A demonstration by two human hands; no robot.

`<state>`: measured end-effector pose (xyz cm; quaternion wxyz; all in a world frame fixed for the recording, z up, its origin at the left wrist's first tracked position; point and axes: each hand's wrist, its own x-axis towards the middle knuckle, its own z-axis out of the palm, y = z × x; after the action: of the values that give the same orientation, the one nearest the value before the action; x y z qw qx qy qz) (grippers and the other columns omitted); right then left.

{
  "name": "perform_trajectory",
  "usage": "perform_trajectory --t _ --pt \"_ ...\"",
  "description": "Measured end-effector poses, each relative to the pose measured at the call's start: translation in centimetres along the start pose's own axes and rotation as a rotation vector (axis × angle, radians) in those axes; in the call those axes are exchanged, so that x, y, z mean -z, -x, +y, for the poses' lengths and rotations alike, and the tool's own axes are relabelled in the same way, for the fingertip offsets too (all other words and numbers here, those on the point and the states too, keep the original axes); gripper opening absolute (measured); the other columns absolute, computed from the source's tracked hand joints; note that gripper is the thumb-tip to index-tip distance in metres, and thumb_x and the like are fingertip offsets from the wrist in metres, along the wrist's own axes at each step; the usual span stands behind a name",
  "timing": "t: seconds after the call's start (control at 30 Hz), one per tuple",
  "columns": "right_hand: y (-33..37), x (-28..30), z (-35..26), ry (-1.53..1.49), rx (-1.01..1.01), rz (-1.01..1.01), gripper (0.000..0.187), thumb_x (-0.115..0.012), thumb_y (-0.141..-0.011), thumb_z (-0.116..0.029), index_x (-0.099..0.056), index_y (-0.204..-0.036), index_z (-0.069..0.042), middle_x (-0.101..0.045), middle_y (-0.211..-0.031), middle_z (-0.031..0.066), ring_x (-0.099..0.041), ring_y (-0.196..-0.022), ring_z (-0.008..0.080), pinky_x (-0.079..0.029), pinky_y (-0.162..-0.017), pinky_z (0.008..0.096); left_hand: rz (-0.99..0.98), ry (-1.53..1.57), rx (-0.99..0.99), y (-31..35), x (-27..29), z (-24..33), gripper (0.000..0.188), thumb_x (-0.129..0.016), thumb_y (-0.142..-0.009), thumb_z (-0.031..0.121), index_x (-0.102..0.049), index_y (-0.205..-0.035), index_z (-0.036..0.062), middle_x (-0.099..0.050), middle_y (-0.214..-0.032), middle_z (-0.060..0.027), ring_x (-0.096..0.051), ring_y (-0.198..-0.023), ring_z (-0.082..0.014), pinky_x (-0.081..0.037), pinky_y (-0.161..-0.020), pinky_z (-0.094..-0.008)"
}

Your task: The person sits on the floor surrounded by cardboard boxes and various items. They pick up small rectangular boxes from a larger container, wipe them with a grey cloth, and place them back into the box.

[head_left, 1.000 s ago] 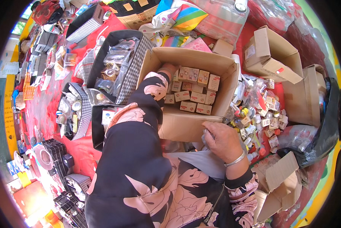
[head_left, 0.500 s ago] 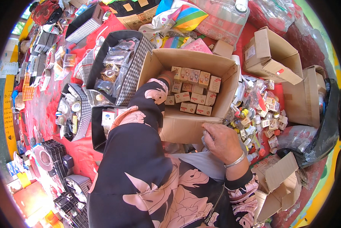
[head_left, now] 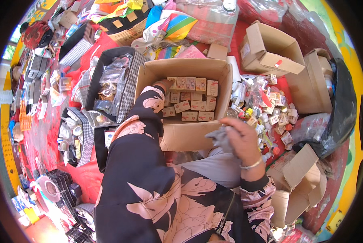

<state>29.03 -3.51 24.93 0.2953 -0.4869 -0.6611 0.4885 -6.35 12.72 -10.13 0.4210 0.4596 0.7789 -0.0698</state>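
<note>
A cardboard box [head_left: 185, 135] stands open before me, with several small printed cartons [head_left: 198, 105] stacked inside. My left hand [head_left: 164, 84] reaches into it along the left wall, beside the upper left carton [head_left: 172, 83]. The sleeve and my bent wrist hide most of those fingers, so their grip is unclear. At the box's near right corner, my right hand [head_left: 246, 139] is closed on a crumpled grey cloth [head_left: 221, 139], which hangs by the near flap.
Black bins with a checked pattern [head_left: 126, 87] holding packaged goods stand to the left. Small bottles and cartons [head_left: 276, 109] lie heaped on the right. Further empty-looking cardboard boxes [head_left: 272, 50] stand behind, and a black plastic bag [head_left: 338, 109] hangs at far right.
My right hand has lifted off the box's near edge, and the grey cloth in it now shows clearly. My left hand stays by the same cartons. The whole view has shifted a little.
</note>
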Motion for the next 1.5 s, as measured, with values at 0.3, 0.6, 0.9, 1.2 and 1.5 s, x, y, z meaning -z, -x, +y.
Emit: perform_trajectory --t 0.3,0.6,0.9,1.2,1.5 --pt "16.0 15.1 2.7 -0.998 0.190 0.848 0.033 -0.052 -0.088 -0.025 -0.051 -0.112 -0.001 -0.058 -0.086 0.0081 -0.056 -0.065 0.0141 -0.048 -0.056 0.0250 0.144 -0.441 -0.222 6.5 5.1 -1.0 0.043 -0.046 -0.087 0.038 -0.058 -0.113 0.0058 -0.054 -0.106 -0.0173 -0.052 -0.103 -0.0296 -0.041 -0.084 -0.0402" --pt "38.5 18.5 9.6 -1.013 0.337 1.301 0.032 -0.048 -0.090 -0.028 -0.054 -0.115 -0.008 -0.062 -0.103 0.0145 -0.061 -0.089 0.0276 -0.052 -0.075 0.0423 0.721 -0.332 -0.823 15.1 6.3 9.9 0.027 -0.061 -0.079 0.023 -0.063 -0.101 0.0064 -0.059 -0.064 -0.0117 -0.062 -0.066 -0.0180 -0.048 -0.056 -0.0301" --pt "40.5 15.3 15.7 -0.358 -0.381 1.163 0.028 -0.045 -0.074 0.001 -0.066 -0.092 0.000 -0.066 -0.087 0.0095 -0.063 -0.076 0.0162 -0.050 -0.066 0.0256 -0.135 0.895 -1.239 44.9 -6.3 27.4 0.021 -0.048 -0.091 0.014 -0.063 -0.095 -0.0006 -0.062 -0.105 -0.0087 -0.056 -0.098 -0.0142 -0.041 -0.091 -0.0291" --pt "35.6 14.4 32.4 0.397 -0.903 0.698 0.048 -0.062 -0.072 -0.028 -0.056 -0.115 -0.006 -0.063 -0.098 0.0192 -0.062 -0.091 0.0330 -0.048 -0.080 0.0391 -0.743 0.741 -0.951 49.1 -18.7 31.4 0.020 -0.048 -0.093 0.015 -0.061 -0.088 0.0009 -0.063 -0.100 -0.0088 -0.058 -0.096 -0.0163 -0.045 -0.083 -0.0297" --pt "26.9 18.0 44.5 0.430 -1.262 0.358 0.056 -0.056 -0.078 -0.038 -0.039 -0.125 -0.013 -0.056 -0.117 0.0181 -0.055 -0.109 0.0336 -0.045 -0.089 0.0452 -0.860 0.777 -0.552 47.5 -17.2 33.5 0.021 -0.047 -0.093 0.019 -0.060 -0.087 0.0041 -0.064 -0.092 -0.0084 -0.059 -0.091 -0.0174 -0.043 -0.081 -0.0320"
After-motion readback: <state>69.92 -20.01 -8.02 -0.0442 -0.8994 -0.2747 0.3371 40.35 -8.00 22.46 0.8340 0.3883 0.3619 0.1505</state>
